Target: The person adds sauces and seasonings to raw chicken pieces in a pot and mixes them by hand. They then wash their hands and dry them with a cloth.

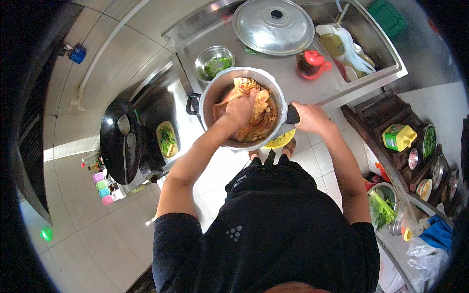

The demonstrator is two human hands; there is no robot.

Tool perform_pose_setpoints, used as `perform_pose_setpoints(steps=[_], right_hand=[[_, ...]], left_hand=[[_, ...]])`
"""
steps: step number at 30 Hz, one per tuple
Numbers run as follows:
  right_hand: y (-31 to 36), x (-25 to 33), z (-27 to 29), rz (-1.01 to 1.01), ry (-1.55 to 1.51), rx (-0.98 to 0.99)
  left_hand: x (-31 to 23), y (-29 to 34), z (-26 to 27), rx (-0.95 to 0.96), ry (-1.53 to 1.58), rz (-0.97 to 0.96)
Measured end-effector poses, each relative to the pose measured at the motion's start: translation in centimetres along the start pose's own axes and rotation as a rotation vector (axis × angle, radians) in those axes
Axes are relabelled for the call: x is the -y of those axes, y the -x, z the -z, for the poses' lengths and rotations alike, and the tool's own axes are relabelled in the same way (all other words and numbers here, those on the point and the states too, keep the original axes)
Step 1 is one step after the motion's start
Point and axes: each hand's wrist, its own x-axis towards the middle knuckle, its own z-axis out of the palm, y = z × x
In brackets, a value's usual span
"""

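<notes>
The right hand (309, 118) grips the pot (209, 97) by its black handle (292, 115); the left hand (238, 108), partly curled, contacts browned food (262, 104) inside, hold indeterminable.

Can't read any wording for certain. Pale marks on blue fitting (77, 54) at upper left, too small and blurred to make out. Printed green label (392, 137) on yellow plastic jug (406, 138) at right, too small to read. Cluster of gray dots (234, 233) on black T-shirt (293, 234). Can't make out any print on red-and-white packaging (375, 162) below jug.
</notes>
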Motion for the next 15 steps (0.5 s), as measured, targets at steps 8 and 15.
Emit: perform_pose_setpoints(steps=[8, 15], right_hand=[[-0.2, 0.5, 0.5, 0.008, 0.056, 0.003], [0.6, 0.0, 0.5, -0.023, -0.008, 0.018]], left_hand=[[-3.4, 0.0, -3.3, 0.005, -0.075, -0.193], [0.0, 0.3, -3.4, -0.169, -0.418, -0.732]])
